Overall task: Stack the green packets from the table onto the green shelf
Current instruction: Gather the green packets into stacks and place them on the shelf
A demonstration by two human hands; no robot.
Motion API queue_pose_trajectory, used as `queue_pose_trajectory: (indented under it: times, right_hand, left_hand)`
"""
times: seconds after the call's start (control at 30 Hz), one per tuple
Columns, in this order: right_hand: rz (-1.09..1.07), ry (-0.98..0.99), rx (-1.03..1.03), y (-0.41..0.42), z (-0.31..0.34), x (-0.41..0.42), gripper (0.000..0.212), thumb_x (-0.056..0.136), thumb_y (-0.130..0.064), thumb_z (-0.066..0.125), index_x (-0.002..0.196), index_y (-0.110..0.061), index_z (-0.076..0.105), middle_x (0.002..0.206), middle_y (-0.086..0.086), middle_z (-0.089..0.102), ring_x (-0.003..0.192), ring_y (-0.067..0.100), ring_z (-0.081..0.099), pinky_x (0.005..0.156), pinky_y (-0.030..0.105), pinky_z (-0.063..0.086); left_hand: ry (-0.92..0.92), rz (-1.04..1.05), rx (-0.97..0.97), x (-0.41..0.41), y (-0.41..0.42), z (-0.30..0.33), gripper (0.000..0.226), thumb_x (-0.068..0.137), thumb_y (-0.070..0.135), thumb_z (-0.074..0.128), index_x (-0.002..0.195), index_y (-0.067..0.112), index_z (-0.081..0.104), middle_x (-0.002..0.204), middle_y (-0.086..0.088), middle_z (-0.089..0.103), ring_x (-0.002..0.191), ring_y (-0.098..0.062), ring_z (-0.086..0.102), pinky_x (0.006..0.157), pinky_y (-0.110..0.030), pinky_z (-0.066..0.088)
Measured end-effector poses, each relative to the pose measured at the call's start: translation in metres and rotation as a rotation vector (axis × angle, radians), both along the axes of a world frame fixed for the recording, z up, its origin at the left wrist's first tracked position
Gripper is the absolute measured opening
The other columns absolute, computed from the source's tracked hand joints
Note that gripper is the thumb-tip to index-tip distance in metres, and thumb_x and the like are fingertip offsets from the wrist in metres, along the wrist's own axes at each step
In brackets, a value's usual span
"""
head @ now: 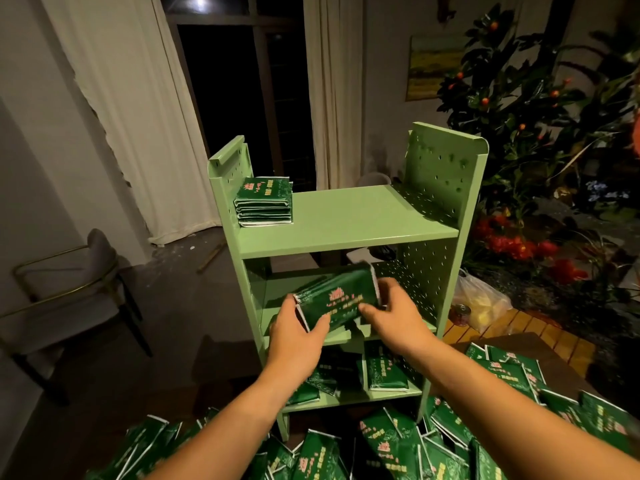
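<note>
Green packets (398,448) lie in a loose heap across the table (554,351) at the bottom of the view, overlapping one another at all angles. Both bare arms reach forward from there toward the green shelf (346,220), which stands just past the table's edge. Between the two hands a single packet (336,296) is held up in front of the shelf's middle opening, tilted so its right end sits higher than its left. The left hand (298,334) grips the packet's lower left end, thumb on the printed face and fingers curled under it. The right hand (391,313) pinches the right end, thumb on the face and fingertips at the short edge. On the shelf's top board a neat stack of packets (265,202) sits pushed against the left side panel; the rest of that board shows bare metal. On the lowest board, more packets (386,370) are visible, partly hidden by the arms. A chair (69,289) stands to the left, curtains (138,98) hang behind, and a plant (540,98) with small orange fruits fills the right.
</note>
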State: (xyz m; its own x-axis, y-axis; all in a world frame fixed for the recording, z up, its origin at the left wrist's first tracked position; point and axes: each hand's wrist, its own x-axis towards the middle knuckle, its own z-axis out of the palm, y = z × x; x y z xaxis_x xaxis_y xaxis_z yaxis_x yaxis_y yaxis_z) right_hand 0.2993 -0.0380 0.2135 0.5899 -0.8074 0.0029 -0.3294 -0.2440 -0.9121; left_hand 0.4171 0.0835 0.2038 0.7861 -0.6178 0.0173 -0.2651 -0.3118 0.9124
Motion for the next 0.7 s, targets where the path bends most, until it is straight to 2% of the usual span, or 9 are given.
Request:
queue_pose_trajectory:
  times: [0.07, 0.17, 0.27, 0.33, 0.43, 0.5, 0.57, 0.63, 0.7]
  right_hand:
    - [-0.064, -0.153, 0.280, 0.007, 0.007, 0.006, 0.054, 0.091, -0.021, 0.071, 0.136, -0.007, 0.044, 0.106, 0.004, 0.064, 0.093, 0.015, 0.063, 0.078, 0.028, 0.053]
    - [0.044, -0.127, 0.472, 0.029, 0.006, 0.018, 0.047, 0.088, -0.027, 0.076, 0.122, -0.003, 0.055, 0.083, 0.002, 0.063, 0.075, 0.013, 0.059, 0.072, 0.028, 0.052]
    - [0.001, -0.136, 0.458, 0.039, 0.010, 0.030, 0.014, 0.092, -0.019, 0.071, 0.089, -0.015, 0.058, 0.091, 0.008, 0.069, 0.079, 0.016, 0.062, 0.084, 0.035, 0.053]
    - [-0.046, -0.128, 0.383, 0.033, 0.013, 0.035, 0.012, 0.093, -0.021, 0.070, 0.090, -0.014, 0.061, 0.102, 0.011, 0.073, 0.085, 0.019, 0.065, 0.083, 0.035, 0.055]
    - [-0.059, 0.022, 0.239, 0.028, 0.020, 0.042, 0.025, 0.091, -0.031, 0.073, 0.086, -0.012, 0.058, 0.088, 0.007, 0.066, 0.070, 0.016, 0.058, 0.060, 0.025, 0.046]
    - [0.000, 0.131, 0.187, 0.029, 0.021, 0.052, 0.033, 0.088, -0.037, 0.075, 0.094, -0.007, 0.062, 0.084, 0.005, 0.062, 0.068, 0.016, 0.055, 0.059, 0.025, 0.043]
    - [0.016, 0.201, 0.167, 0.035, 0.022, 0.068, 0.050, 0.087, -0.041, 0.076, 0.114, -0.004, 0.059, 0.097, 0.007, 0.061, 0.082, 0.020, 0.058, 0.069, 0.028, 0.046]
    - [-0.004, 0.254, 0.123, 0.042, 0.019, 0.086, 0.060, 0.086, -0.045, 0.076, 0.124, -0.004, 0.053, 0.112, 0.010, 0.062, 0.102, 0.026, 0.061, 0.083, 0.033, 0.050]
    - [-0.024, 0.285, 0.100, 0.044, 0.016, 0.100, 0.057, 0.086, -0.046, 0.075, 0.119, -0.005, 0.052, 0.111, 0.010, 0.060, 0.106, 0.027, 0.061, 0.083, 0.033, 0.048]
  left_hand:
    - [0.192, 0.059, -0.169, -0.009, -0.001, 0.000, 0.039, 0.090, 0.021, 0.076, 0.125, 0.017, 0.060, 0.117, 0.004, 0.071, 0.107, -0.014, 0.067, 0.095, -0.035, 0.053]
    - [0.383, 0.099, -0.318, -0.022, 0.001, 0.000, 0.022, 0.090, 0.012, 0.074, 0.111, 0.019, 0.070, 0.101, 0.003, 0.077, 0.096, -0.015, 0.073, 0.084, -0.032, 0.058]
    - [0.433, 0.087, -0.323, -0.023, 0.004, -0.003, 0.014, 0.095, 0.009, 0.067, 0.104, 0.019, 0.069, 0.095, -0.003, 0.077, 0.091, -0.020, 0.074, 0.083, -0.039, 0.060]
    - [0.387, 0.029, -0.220, -0.023, 0.013, -0.006, 0.012, 0.099, 0.007, 0.058, 0.094, 0.014, 0.065, 0.088, -0.009, 0.073, 0.080, -0.021, 0.071, 0.075, -0.035, 0.061]
    - [0.064, -0.180, 0.042, -0.021, 0.036, -0.009, 0.016, 0.097, 0.018, 0.055, 0.084, 0.021, 0.065, 0.084, -0.003, 0.070, 0.078, -0.015, 0.066, 0.073, -0.031, 0.057]
    - [-0.411, -0.313, 0.272, -0.020, 0.051, -0.008, 0.012, 0.099, 0.030, 0.051, 0.096, 0.024, 0.062, 0.096, 0.006, 0.065, 0.092, -0.010, 0.059, 0.080, -0.025, 0.049]
    - [-0.864, -0.396, 0.416, -0.017, 0.062, -0.007, 0.022, 0.102, 0.034, 0.043, 0.116, 0.022, 0.055, 0.116, 0.005, 0.054, 0.111, -0.014, 0.048, 0.095, -0.028, 0.042]
    - [-1.018, -0.407, 0.475, -0.013, 0.068, -0.009, 0.031, 0.103, 0.035, 0.038, 0.126, 0.018, 0.050, 0.125, 0.000, 0.049, 0.119, -0.019, 0.043, 0.104, -0.032, 0.038]
    - [-1.050, -0.407, 0.516, -0.010, 0.069, -0.012, 0.036, 0.103, 0.035, 0.038, 0.130, 0.015, 0.048, 0.128, -0.004, 0.048, 0.121, -0.022, 0.043, 0.108, -0.035, 0.038]
